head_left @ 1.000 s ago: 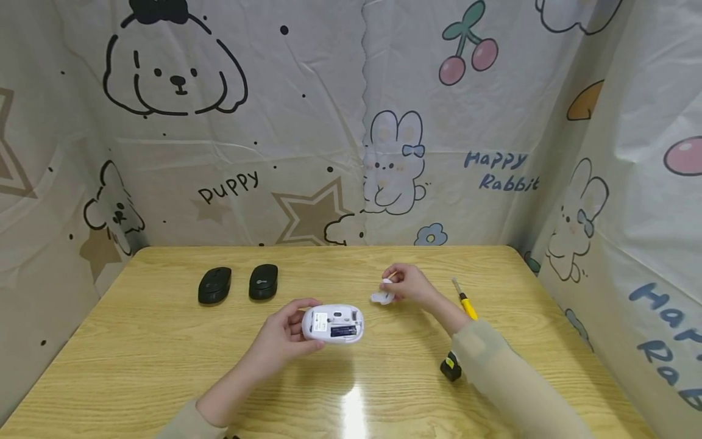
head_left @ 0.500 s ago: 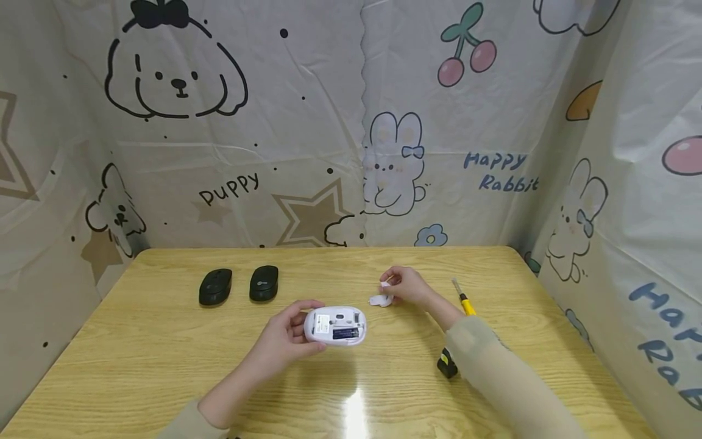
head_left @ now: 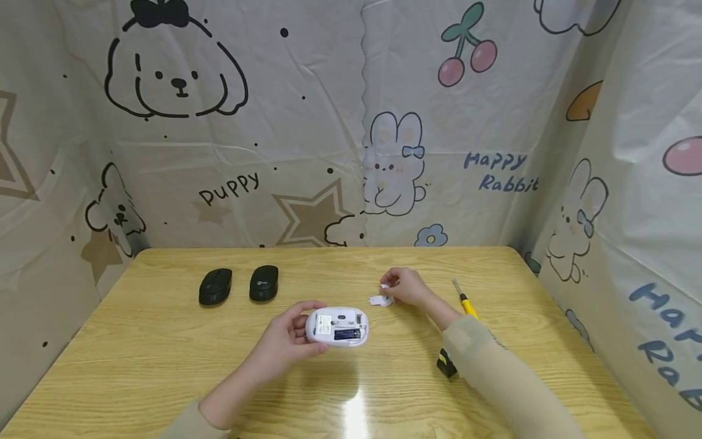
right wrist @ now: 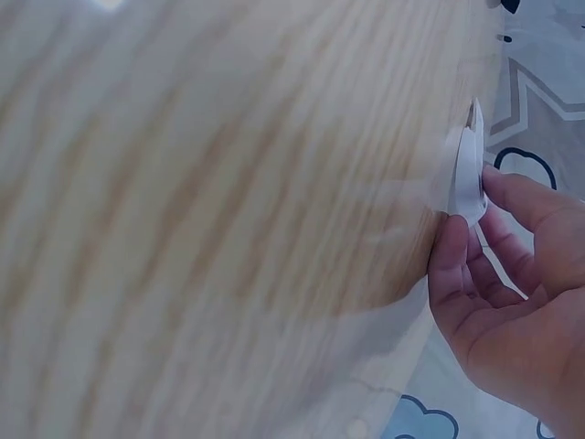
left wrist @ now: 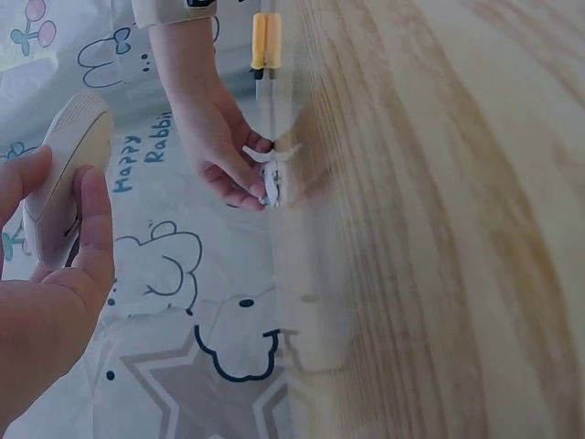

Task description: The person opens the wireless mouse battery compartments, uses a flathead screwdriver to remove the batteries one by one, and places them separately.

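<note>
White mouse (head_left: 338,327) held up off the surface (head_left: 219,366), underside turned toward the head; its rounded rear end is gripped between thumb and curled fingers of the left hand (head_left: 285,335). Thin white cover (head_left: 378,300) pinched by the fingertips of the right hand (head_left: 407,286), well apart from the mouse, near the surface; whether it touches cannot be told. Judged best: mouse held steady by its rim, open bay kept uncovered and facing up, so the dark battery (head_left: 347,334) is not spilled; the cover pinched lightly at its edges, as thin plastic may be bent. Shell looks smooth, pebble-shaped, matt, with a pale label on its flat base. Cover slim, slightly curved, tongue-like at one end. Surface pale, wood-grained, glossy enough for reflections.
</note>
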`<state>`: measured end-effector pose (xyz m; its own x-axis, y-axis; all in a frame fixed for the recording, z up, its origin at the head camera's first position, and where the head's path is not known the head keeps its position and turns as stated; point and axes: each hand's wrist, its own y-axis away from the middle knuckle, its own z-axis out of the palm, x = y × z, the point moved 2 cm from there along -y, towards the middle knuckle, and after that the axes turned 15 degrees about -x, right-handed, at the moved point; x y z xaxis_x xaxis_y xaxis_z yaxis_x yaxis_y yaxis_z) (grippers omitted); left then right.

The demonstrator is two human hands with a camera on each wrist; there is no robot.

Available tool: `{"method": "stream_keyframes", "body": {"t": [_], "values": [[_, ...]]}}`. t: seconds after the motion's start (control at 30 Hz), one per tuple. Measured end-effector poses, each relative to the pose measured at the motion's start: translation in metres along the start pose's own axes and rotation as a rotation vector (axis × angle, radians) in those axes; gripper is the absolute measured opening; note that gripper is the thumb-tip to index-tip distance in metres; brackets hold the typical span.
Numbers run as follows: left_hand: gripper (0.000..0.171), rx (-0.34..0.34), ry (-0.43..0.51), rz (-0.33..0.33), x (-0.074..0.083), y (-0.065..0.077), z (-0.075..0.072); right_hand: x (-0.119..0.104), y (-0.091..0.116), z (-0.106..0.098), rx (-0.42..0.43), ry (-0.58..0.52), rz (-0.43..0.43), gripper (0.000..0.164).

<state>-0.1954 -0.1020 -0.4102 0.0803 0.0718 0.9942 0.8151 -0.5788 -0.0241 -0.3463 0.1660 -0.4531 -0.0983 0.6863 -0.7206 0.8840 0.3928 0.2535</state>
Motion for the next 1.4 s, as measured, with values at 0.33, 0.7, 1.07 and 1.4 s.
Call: {"method": "stream_keyframes", "body": {"t": [0.33, 0.7, 1.07, 1.4], "values": [[0.068, 0.015, 0.007, -0.009, 0.002, 0.0, -0.002, 0.001, 0.0, -0.001, 0.001, 0.058, -0.018, 0.015], [0.068, 0.04, 0.024, -0.025, 0.005, 0.001, -0.003, -0.004, 0.017, -0.015, -0.009, 0.096, -0.069, 0.021], [0.071, 0.057, 0.059, -0.031, 0.007, 0.003, -0.007, -0.009, 0.036, -0.04, 0.013, 0.118, -0.139, 0.025], [0.071, 0.044, 0.11, -0.014, 0.005, 0.005, -0.011, -0.016, 0.061, -0.062, 0.045, 0.13, -0.15, 0.027]]}}
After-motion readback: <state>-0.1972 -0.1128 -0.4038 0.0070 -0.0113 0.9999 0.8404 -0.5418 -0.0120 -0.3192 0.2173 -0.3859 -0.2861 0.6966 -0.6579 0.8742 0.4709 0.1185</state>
